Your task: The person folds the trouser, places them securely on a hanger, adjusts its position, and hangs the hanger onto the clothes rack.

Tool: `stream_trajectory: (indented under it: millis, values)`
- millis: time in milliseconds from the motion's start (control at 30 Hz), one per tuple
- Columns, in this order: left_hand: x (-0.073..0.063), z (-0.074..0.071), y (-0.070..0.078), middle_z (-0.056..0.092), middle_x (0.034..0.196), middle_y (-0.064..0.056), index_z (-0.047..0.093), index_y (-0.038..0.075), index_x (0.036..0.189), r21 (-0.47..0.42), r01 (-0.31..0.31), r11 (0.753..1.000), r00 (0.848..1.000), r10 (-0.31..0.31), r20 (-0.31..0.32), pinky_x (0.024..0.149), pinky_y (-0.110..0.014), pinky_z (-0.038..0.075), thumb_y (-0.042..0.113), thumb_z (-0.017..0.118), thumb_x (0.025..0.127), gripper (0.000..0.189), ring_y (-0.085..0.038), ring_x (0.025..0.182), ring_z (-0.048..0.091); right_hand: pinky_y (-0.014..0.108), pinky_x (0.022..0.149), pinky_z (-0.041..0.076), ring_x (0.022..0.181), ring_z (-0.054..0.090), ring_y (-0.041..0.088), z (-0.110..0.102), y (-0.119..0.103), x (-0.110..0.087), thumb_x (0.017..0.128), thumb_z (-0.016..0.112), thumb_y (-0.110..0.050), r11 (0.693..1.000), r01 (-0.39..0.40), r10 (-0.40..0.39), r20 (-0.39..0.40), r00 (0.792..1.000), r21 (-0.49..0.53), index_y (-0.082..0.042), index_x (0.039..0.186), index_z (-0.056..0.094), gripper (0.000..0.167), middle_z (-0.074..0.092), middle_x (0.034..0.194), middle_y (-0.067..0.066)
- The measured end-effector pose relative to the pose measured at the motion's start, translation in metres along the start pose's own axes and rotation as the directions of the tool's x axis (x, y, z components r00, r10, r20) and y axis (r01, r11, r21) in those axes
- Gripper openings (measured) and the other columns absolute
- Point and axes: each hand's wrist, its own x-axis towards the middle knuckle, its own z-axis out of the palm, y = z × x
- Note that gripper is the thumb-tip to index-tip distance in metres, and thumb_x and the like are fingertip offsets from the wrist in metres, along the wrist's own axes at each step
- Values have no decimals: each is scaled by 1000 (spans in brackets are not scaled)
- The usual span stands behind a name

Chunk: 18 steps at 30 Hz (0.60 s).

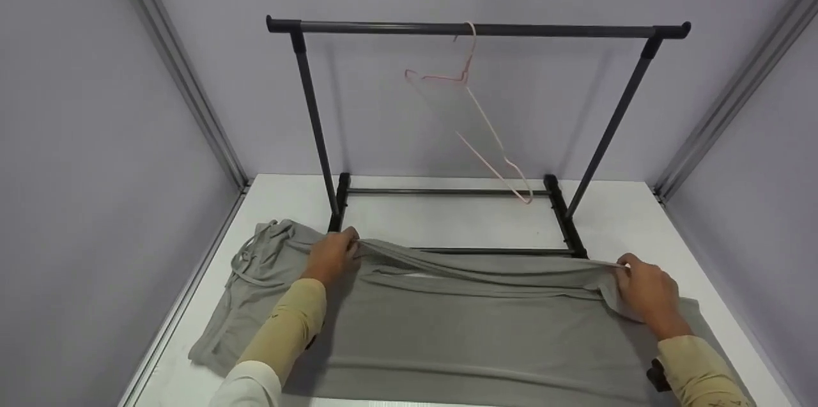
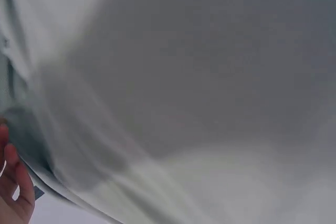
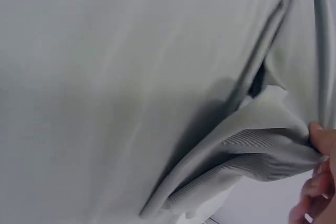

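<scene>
A pair of grey drawstring trousers [image 1: 460, 337] lies spread sideways across the white table, with its gathered waist and drawstring [image 1: 246, 269] on the left. At the far edge, beside the waist, my left hand [image 1: 332, 257] pinches the fabric. My right hand [image 1: 648, 292] grips the same long edge near the leg end at right. Between the hands this edge is drawn out in a lifted, layered fold [image 1: 473, 266]. Ribbed inner cloth [image 3: 252, 156] hangs bunched from the right thumb and fingers in the right wrist view. Mostly smooth grey fabric [image 2: 210, 77] fills the left wrist view.
Behind the trousers stands a black garment rack [image 1: 383, 28], its base [image 1: 447, 191] partly overlapped by the cloth. A pink wire hanger [image 1: 489, 119] hangs from the top bar. Grey walls [image 1: 96, 170] close in the table [image 1: 447, 222] at the back and sides.
</scene>
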Motion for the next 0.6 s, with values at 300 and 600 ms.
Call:
stream_trajectory:
  millis: [300,600]
  values:
    - [18,-9,13,67,78,-2,69,9,93,-277,140,950,981,-171,-93,58,-35,48,14,59,91,11,-14,64,59,33,41,39,44,53,16,-13,-4,16,95,51,-25,941,-275,256,114,960,198,1,101,63,30,64,66,8]
    - [37,2,26,51,126,-20,39,3,134,-586,123,801,969,-223,-101,88,-46,43,12,44,99,37,-31,110,53,39,75,52,100,61,35,0,-13,43,99,41,-31,801,-388,330,205,921,455,3,134,38,49,56,118,28]
